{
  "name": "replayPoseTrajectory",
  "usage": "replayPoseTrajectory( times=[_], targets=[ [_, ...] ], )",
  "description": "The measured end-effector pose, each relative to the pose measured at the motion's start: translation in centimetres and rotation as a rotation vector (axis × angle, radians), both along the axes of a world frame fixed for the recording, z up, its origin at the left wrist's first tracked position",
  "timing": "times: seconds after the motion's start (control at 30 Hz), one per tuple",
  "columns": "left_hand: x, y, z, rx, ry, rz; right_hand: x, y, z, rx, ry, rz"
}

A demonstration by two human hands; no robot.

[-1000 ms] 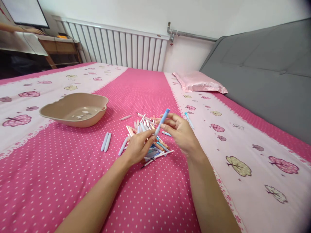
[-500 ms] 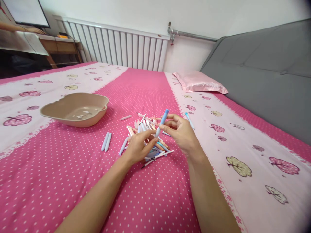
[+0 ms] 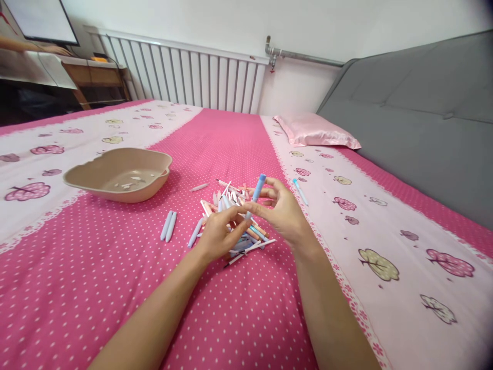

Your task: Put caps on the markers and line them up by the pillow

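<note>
A blue marker [image 3: 259,188] stands tilted above the pile, its darker blue end up. My left hand [image 3: 220,231] pinches its lower end between thumb and fingers. Higher on the barrel, the thumb and fingers of my right hand [image 3: 284,211] close on it. Beneath both hands lies a loose pile of markers and pencils [image 3: 225,201] in white, pink, orange and blue, partly hidden by the left hand. Two pale blue-grey markers [image 3: 171,226] rest side by side left of the pile. Another light blue marker [image 3: 301,192] lies beyond my right hand.
A beige basin [image 3: 150,191] with small white pieces inside sits at left on the pink dotted bedspread [image 3: 231,133]. Further back are a pink pillow [image 3: 316,129], a grey headboard [image 3: 416,103] and a white radiator [image 3: 185,72]. Another person's hand [image 3: 57,50] rests on a desk.
My right hand has shifted slightly left and its thumb now lies across the marker's middle. The marker's upper end has moved a little left. My left hand stays in place.
</note>
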State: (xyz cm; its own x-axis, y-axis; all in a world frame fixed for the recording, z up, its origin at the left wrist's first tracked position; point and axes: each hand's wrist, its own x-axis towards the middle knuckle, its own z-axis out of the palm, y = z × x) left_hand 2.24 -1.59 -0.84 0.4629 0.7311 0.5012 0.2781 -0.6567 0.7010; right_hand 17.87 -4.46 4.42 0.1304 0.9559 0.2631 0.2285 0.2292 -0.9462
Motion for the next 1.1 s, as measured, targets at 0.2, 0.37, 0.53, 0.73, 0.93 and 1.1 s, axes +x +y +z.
replayPoseTrajectory(
  times=[0.2, 0.37, 0.53, 0.73, 0.93, 1.1],
  targets=[
    [0.0, -0.2, 0.6, -0.093, -0.019, -0.053, -0.2, -0.8, 1.1, -0.084, 0.21, 0.231],
    [0.0, -0.2, 0.6, -0.101, -0.021, -0.056, -0.2, -0.5, 0.9, -0.107, 0.262, 0.185],
    [0.0, -0.1, 0.3, -0.069, -0.008, -0.051, -0.1, -0.4, 0.5, -0.069, 0.212, 0.13],
    [-0.1, 0.0, 0.0, -0.027, -0.006, -0.037, 0.0, -0.1, 0.2, -0.021, 0.057, 0.012],
    [0.0, -0.1, 0.2, -0.037, 0.006, -0.035, 0.0, 0.0, -0.1, 0.013, -0.008, 0.006],
    [0.0, -0.2, 0.5, -0.077, -0.021, -0.056, 0.1, -0.7, 0.9, -0.03, 0.157, 0.207]
  ],
)
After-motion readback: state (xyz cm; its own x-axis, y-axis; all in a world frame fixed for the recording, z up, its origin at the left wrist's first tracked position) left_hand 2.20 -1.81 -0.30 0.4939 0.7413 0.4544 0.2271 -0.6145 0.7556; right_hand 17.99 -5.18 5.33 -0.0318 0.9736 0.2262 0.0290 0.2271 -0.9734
